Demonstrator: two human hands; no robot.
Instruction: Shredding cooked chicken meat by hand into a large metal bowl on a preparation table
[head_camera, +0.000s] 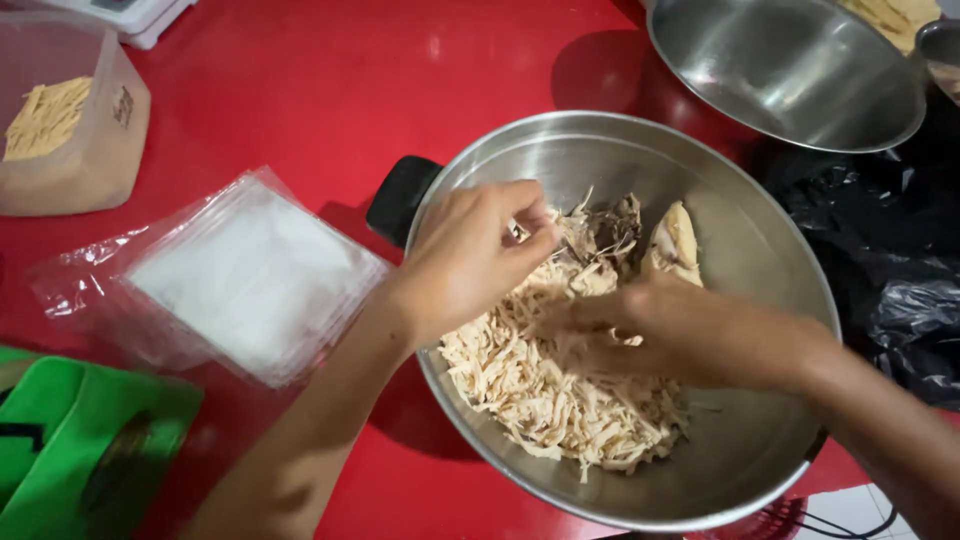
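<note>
Steel bowl (760, 290): left hand (465, 260) pinches shredded meat (550, 385); right hand (650, 335) grips a strand too.

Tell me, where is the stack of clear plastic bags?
The stack of clear plastic bags lies on the red table, left of the big steel bowl and the left hand.
</note>
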